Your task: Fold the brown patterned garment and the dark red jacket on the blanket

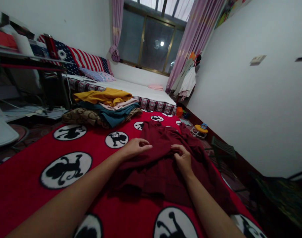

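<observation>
A dark red long-sleeved top [153, 178], apparently a sweatshirt, lies spread and wrinkled on a red blanket [98, 185] patterned with black figures in white circles. Over the top's left part is my left hand [137, 147], its thumb stretched to the right and its fingers loosely bent, with a gap between them. My right hand [182, 160] is bent over the middle of the top, thumb and forefinger closed at a raised fold of the cloth. Between the two hands runs a long crease.
Beyond my left hand sits a stack of folded clothes [111, 107], mustard on top. A white-covered bed [141, 87] stands under the window. At left are a cluttered desk [29, 61] and a white seat [3, 132]. To the right stand a yellow stool [201, 129] and a dark green chair [222, 148].
</observation>
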A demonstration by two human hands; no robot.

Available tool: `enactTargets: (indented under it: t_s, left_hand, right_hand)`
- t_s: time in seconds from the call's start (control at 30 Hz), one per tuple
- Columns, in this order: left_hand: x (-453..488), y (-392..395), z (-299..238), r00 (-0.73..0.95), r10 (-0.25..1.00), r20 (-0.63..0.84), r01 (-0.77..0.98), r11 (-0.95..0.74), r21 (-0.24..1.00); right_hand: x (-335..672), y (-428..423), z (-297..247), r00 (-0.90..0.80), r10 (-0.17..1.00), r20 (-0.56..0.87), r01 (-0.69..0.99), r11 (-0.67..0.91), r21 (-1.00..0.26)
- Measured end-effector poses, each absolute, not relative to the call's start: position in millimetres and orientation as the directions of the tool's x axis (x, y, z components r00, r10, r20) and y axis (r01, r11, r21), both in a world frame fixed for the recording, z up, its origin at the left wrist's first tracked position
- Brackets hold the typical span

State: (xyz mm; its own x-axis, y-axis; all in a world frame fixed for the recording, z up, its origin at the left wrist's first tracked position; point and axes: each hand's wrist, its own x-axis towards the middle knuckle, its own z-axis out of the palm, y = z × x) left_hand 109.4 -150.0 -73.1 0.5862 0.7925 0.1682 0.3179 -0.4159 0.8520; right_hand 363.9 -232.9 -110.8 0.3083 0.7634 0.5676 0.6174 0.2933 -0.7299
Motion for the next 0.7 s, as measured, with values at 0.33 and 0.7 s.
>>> enactTargets:
  t_s: [0.33, 0.7]
  left_hand:
    - [107, -166, -51, 0.671, 0.736, 0.091, 0.612, -0.618, 0.492]
    - [64, -147, -6, 0.663, 0.745, -0.068, 0.134, -0.028, 0.991]
  right_hand:
    - [365, -236, -114, 0.178, 0.751, 0.636, 0.881, 0.167, -0.443]
    - [355, -238, -104, 0.082, 0.691, 0.718, 0.751, 0.431, -0.500]
